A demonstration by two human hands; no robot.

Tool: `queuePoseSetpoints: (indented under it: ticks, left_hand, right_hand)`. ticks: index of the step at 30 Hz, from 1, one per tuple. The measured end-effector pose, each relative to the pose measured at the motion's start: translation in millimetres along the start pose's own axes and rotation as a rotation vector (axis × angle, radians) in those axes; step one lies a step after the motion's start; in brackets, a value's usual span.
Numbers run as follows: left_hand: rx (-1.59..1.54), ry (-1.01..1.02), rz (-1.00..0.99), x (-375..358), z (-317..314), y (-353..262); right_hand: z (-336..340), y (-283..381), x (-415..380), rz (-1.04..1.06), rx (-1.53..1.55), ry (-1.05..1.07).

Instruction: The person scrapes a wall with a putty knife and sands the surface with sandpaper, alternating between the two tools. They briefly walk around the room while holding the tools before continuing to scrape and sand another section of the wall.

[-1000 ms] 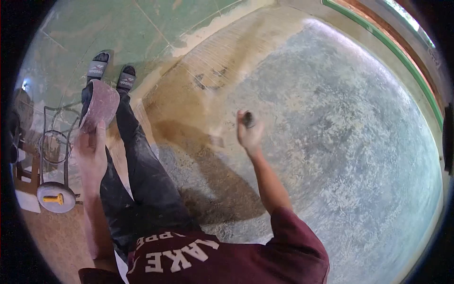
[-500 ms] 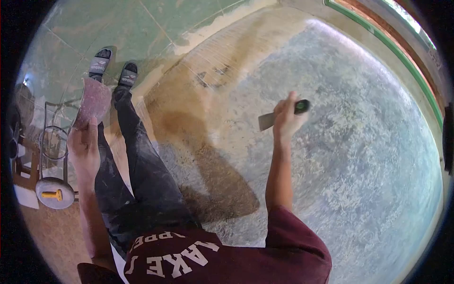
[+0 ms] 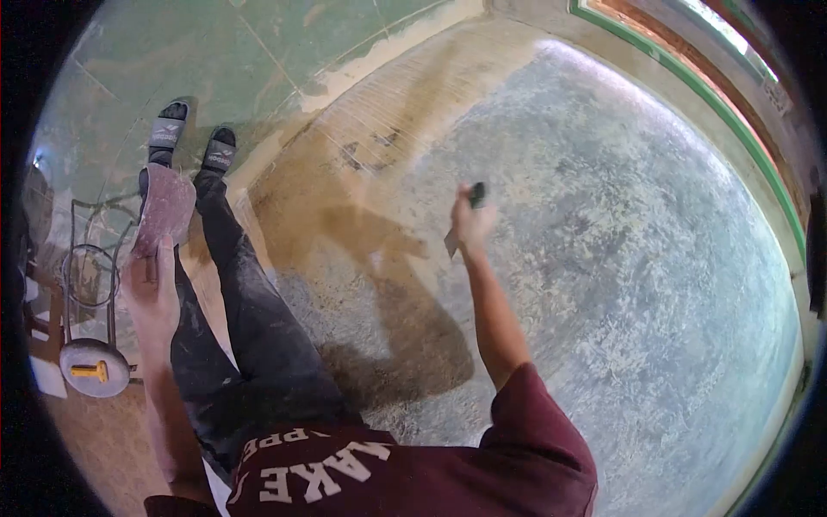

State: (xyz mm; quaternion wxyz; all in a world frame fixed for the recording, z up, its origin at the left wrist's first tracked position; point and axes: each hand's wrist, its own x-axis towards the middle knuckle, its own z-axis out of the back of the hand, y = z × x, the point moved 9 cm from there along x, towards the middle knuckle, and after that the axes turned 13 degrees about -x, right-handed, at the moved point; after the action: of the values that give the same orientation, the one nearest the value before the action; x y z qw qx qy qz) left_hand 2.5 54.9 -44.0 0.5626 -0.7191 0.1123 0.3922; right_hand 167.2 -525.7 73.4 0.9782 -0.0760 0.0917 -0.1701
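Observation:
My left hand (image 3: pixel 153 280) grips the near end of a curved, dusty reddish sheet (image 3: pixel 165 205), held above my legs. Out over the mottled grey-blue surface (image 3: pixel 603 276), my right hand (image 3: pixel 473 226) is closed round the dark handle of a scraper (image 3: pixel 451 242). The scraper's flat blade points down and left. Whether the blade touches the surface cannot be made out. Left of my right hand, the surface turns brown, with a few dark marks (image 3: pixel 370 151) and fine lines on it.
Greenish tiles (image 3: pixel 258 65) lie beyond my sandaled feet. At the left stands a metal-framed stool (image 3: pixel 93 349) with a yellow-handled tool (image 3: pixel 90 371) on its round seat. A green-edged frame (image 3: pixel 689 77) borders the surface at upper right.
My right hand has moved left with the scraper, and the blade has turned to point more downward. My left hand still holds the reddish sheet. The view has shifted slightly.

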Motion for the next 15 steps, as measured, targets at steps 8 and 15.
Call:
queuePoseSetpoints:
  ticks: [8, 15]
  left_hand:
    - [0.220, 0.004, 0.048, 2, 7, -10]
    - [0.120, -0.024, -0.004, 9, 14, -4]
  right_hand:
    - [5, 100, -10, 0.288, -0.193, 0.226]
    - [2, 95, -1, 0.333, -0.055, 0.150]
